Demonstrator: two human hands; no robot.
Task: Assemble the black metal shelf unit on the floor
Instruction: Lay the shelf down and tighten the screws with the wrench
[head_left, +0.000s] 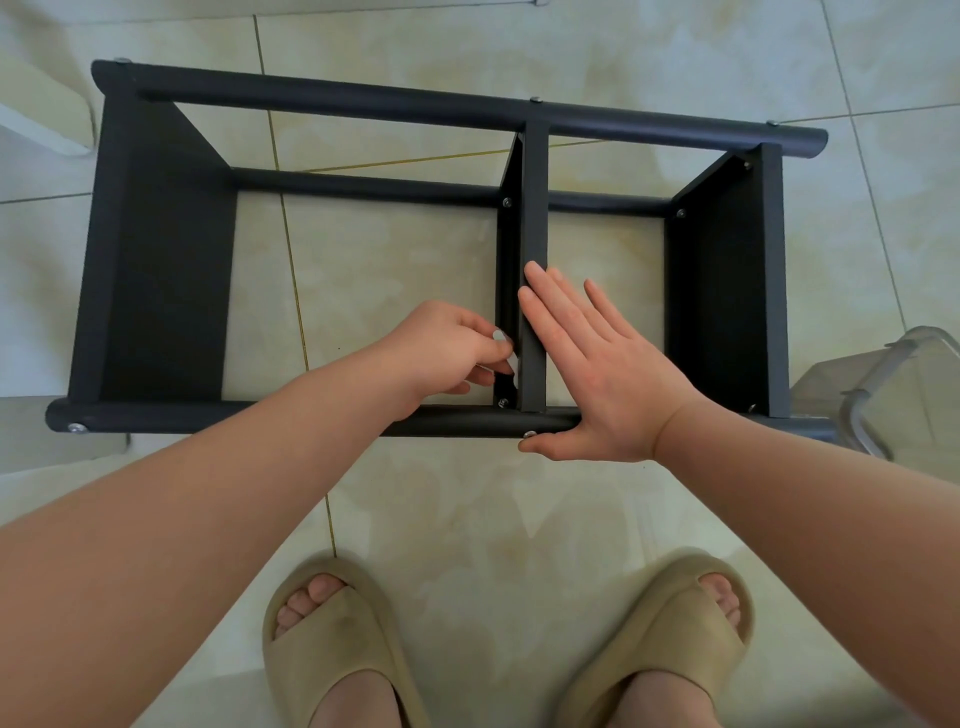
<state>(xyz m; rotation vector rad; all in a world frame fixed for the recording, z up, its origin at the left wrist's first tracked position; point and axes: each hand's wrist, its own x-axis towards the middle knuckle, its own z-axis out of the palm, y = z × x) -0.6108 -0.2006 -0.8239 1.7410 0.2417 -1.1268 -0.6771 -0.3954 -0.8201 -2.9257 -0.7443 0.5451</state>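
Bracing middle panel (532, 270) with flat, spread right hand (597, 374) | left hand (447, 348) pinching a small tool beside its lower screw (503, 402) | next: tighten, steady pressure.

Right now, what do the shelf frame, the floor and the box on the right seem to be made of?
Shelf frame: likely metal, matte black coating, with silver screw heads. Floor: glossy cream tiles, thin grout lines. Box: clear plastic, seemingly; see-through walls.

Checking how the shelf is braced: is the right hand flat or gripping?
Flat. The right hand lies open, fingers spread, pressed against the middle panel; its thumb touches the near tube.
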